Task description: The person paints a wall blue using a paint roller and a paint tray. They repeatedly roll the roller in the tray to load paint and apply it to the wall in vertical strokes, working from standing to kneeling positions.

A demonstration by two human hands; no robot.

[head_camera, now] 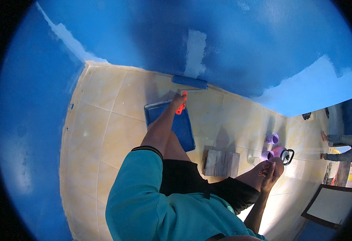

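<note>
My left hand (180,98) is shut on the orange handle of a paint roller (190,82). The roller's blue, paint-covered sleeve lies along the foot of the blue wall (164,39), just below an unevenly edged, paler strip. A blue paint tray (182,132) is on the floor under my left forearm, which partly hides it. My right hand (267,174) is by my right knee, its fingers loosely bent and apart, with nothing visible in it.
On the tiled floor (85,135) are a stack of wood-look pieces (222,163), purple cups (273,139), a clear glass (254,161) and a pink kettle (279,151). At far right stands a person (341,147), partly cut off, above a dark-framed pale panel (329,205).
</note>
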